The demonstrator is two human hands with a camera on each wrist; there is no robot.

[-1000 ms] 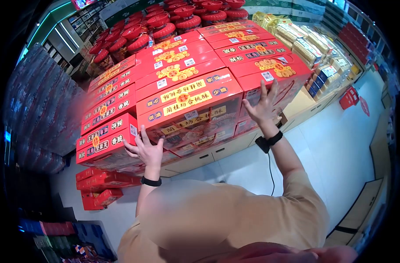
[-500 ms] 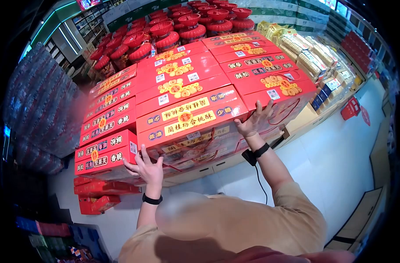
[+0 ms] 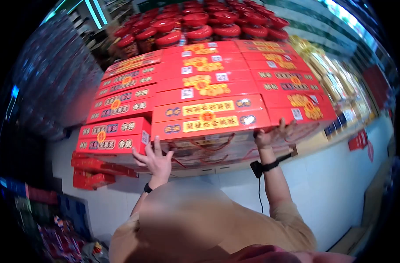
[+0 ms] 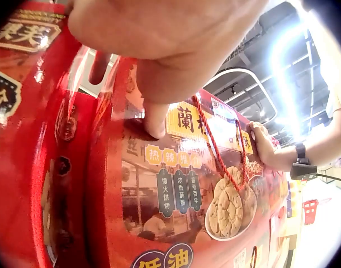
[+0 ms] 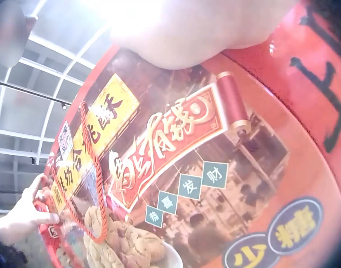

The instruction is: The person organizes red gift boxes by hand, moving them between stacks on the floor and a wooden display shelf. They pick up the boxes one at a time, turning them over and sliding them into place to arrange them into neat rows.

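A red gift box (image 3: 193,128) with yellow labels lies at the front middle of a packed stack. My left hand (image 3: 157,164) is at its left end with fingers spread at the gap beside the neighbouring red box (image 3: 110,131). In the left wrist view, the left thumb (image 4: 155,120) presses the front face beside a red cord handle (image 4: 212,139). My right hand (image 3: 270,136) rests at the other end, against the corner, partly in shadow. Pictures of cookies (image 5: 123,240) show on the box front in the right wrist view.
More red boxes (image 3: 202,63) fill the stack behind and to both sides. Red pots (image 3: 198,33) stand at the back. Loose red boxes (image 3: 92,179) lie on the floor at left. Packaged goods (image 3: 336,83) and a red basket (image 3: 358,140) are at right.
My right hand has come down from above the right-hand box to the right end of the front middle box. The left hand stays at the left end. The head view has turned.
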